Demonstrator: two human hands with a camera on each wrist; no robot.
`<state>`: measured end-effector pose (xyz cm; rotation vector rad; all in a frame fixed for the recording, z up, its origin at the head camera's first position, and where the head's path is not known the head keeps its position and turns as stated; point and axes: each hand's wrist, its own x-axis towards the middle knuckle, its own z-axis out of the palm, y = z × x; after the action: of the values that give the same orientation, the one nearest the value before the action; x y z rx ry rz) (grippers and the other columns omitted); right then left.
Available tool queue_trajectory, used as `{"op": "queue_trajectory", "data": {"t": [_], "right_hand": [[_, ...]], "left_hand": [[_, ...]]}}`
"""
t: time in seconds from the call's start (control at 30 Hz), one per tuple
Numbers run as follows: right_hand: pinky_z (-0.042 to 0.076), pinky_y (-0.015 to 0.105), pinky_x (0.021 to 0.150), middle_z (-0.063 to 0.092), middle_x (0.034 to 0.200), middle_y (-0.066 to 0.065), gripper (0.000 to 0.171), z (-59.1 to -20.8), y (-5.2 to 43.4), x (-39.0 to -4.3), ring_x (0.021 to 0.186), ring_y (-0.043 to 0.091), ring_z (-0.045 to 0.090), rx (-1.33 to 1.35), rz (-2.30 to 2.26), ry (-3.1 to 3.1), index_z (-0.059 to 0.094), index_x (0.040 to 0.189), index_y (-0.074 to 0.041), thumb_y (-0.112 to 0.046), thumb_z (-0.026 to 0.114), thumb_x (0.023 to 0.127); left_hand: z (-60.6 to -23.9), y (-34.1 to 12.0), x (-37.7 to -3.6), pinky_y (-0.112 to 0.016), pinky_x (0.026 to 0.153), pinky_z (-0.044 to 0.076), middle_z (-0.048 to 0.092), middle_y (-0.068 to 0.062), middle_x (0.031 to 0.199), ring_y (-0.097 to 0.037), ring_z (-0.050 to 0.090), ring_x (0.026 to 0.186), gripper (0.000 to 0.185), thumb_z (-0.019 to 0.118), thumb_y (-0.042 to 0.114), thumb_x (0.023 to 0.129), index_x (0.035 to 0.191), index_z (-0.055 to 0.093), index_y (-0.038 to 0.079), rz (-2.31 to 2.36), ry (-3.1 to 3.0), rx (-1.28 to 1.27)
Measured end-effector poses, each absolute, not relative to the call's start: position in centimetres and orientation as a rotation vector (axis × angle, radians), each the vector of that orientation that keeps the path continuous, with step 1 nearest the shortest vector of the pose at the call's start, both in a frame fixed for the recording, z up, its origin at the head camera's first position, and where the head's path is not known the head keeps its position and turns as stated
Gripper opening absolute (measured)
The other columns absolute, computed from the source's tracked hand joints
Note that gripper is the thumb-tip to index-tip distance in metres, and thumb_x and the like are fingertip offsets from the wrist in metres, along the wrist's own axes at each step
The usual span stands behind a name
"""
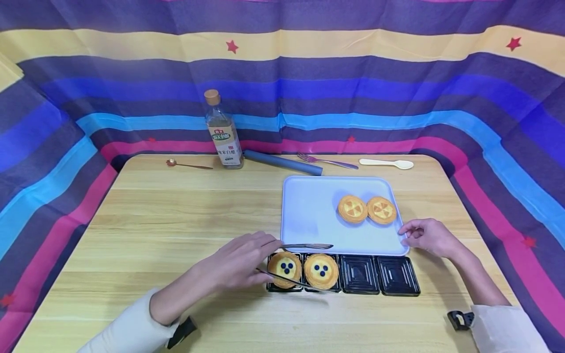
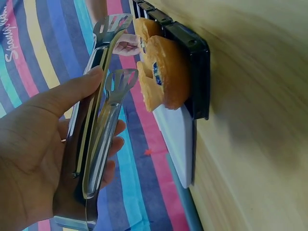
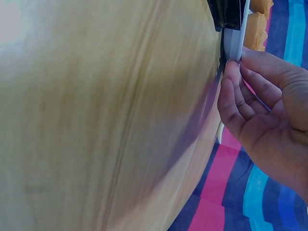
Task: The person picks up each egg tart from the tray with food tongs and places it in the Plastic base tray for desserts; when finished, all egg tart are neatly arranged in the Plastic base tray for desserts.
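My left hand (image 1: 247, 260) holds a pair of metal serving tongs (image 2: 81, 139), thumb on one arm and fingers on the other, the slotted ends apart. In the head view the tongs' arms lie on either side of two egg tarts topped with blueberries, a left one (image 1: 284, 268) and a right one (image 1: 321, 271). Each tart sits in its own black square container. My right hand (image 1: 428, 238) pinches the right rim of a pale blue tray (image 1: 313, 211) between thumb and fingers. On that tray rest two tarts with wedge patterns, a left one (image 1: 352, 209) and a right one (image 1: 381, 210).
Two more black containers, an inner one (image 1: 359, 274) and an outer one (image 1: 398, 275), stand in the row along the tray's front. Behind are a vinegar bottle (image 1: 225, 137), a blue roll (image 1: 282, 163), a fork (image 1: 328, 161), a white spoon (image 1: 388, 163) and a thin decorated stick (image 1: 190, 165).
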<state>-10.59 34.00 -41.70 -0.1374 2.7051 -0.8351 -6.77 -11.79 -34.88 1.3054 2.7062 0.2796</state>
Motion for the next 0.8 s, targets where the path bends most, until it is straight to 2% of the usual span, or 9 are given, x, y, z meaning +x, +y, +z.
{"op": "queue_trajectory", "data": {"t": [0.47,0.8], "right_hand": [[0.044,0.018,0.056,0.063,0.082,0.004,0.020,-41.7,34.0,-10.6,0.067,0.003,0.051,-0.155,-0.837,2.709,0.069,0.096,0.000,-0.007,0.072,0.078],[0.043,0.018,0.056,0.063,0.082,0.004,0.020,-41.6,34.0,-10.5,0.068,0.003,0.050,-0.158,-0.832,2.715,0.069,0.096,-0.001,-0.008,0.072,0.078]], "left_hand": [[-33.8,-10.5,-10.0,-0.040,0.104,0.046,0.057,-0.011,0.132,-0.025,0.053,0.124,0.069,0.071,0.043,0.082,0.135,0.049,0.005,0.392,2.718,1.309],[-33.6,-7.7,-13.3,-0.038,0.098,0.050,0.057,-0.010,0.129,-0.024,0.055,0.119,0.067,0.072,0.041,0.082,0.135,0.050,0.006,0.420,2.728,1.258]]}}
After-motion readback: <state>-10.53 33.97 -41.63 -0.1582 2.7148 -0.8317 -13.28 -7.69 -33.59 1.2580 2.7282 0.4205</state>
